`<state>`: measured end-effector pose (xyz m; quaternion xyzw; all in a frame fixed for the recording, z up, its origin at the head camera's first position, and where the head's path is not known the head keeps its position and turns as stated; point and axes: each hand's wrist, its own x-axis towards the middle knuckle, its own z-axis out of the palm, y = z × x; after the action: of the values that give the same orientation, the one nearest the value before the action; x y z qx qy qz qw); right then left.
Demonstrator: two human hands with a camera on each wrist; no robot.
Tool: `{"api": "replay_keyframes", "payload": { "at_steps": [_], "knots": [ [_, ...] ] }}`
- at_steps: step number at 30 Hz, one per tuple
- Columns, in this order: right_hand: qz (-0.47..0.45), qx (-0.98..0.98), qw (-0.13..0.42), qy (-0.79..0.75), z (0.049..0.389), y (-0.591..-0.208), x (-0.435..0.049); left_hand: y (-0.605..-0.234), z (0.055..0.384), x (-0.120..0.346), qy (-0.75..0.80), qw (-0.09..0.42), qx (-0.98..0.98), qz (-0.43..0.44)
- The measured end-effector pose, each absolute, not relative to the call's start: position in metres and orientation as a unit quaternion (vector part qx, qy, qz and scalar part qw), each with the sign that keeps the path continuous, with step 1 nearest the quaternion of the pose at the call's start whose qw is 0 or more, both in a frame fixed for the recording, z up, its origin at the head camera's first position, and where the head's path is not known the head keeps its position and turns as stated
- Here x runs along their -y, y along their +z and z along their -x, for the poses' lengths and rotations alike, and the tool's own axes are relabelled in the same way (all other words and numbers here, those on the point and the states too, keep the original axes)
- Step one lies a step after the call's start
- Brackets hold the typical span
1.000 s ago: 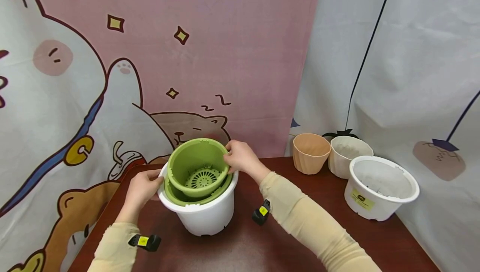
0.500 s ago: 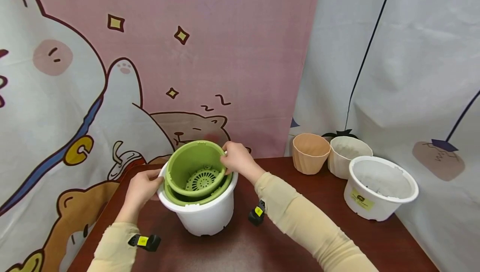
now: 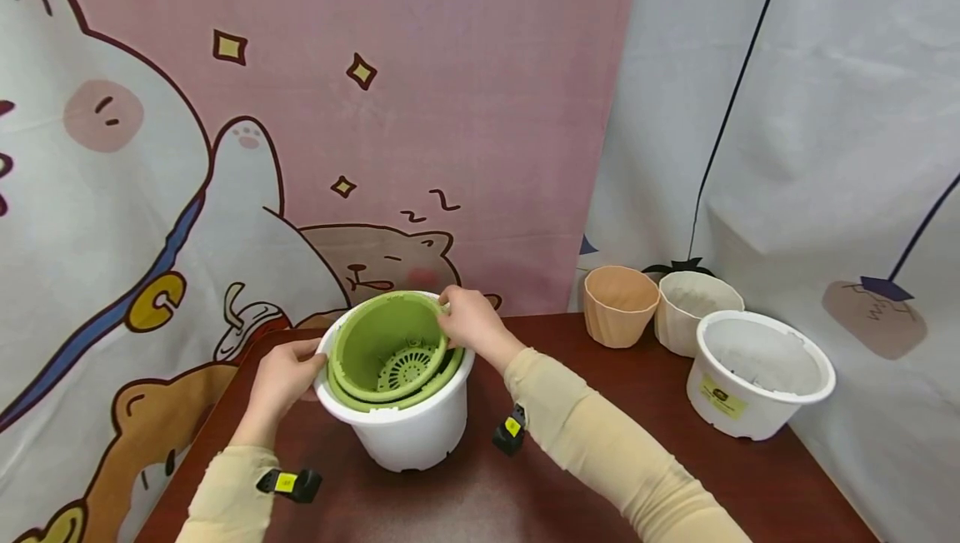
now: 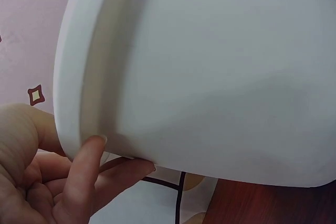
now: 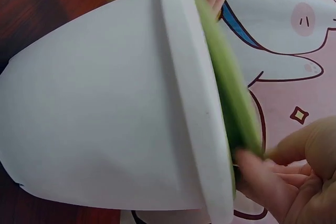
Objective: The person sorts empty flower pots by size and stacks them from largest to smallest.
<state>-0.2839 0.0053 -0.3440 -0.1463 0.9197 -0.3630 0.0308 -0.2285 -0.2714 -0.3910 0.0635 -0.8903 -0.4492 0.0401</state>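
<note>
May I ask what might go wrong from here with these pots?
The small round green plastic pot sits tilted, pinched at one side by the right hand, so it may jam inside the larger round green plastic pot. That hand's fingers, near the gap between the rims, might get caught. The left hand grips the round white plastic pot at one side, so pressing could tip it.

The outer white pot (image 3: 412,439) and green pot (image 3: 378,339) appear smooth plastic; the worktop (image 3: 465,501), glossy reddish-brown wood; the backdrop (image 3: 480,110), matt, lightly creased cloth.
</note>
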Motion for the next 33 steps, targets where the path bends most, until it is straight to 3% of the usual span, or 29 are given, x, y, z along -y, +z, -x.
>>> {"api": "replay_keyframes", "payload": {
  "at_steps": [8, 33],
  "knots": [
    [0.187, -0.939, -0.041, -0.285, 0.279, -0.346, -0.008, -0.390, 0.228, 0.271, -0.446, 0.037, 0.892, -0.068],
    [0.313, -0.898, -0.092, -0.294, 0.267, -0.348, -0.038, -0.391, 0.229, 0.271, -0.443, 0.038, 0.893, -0.064]
  ]
}}
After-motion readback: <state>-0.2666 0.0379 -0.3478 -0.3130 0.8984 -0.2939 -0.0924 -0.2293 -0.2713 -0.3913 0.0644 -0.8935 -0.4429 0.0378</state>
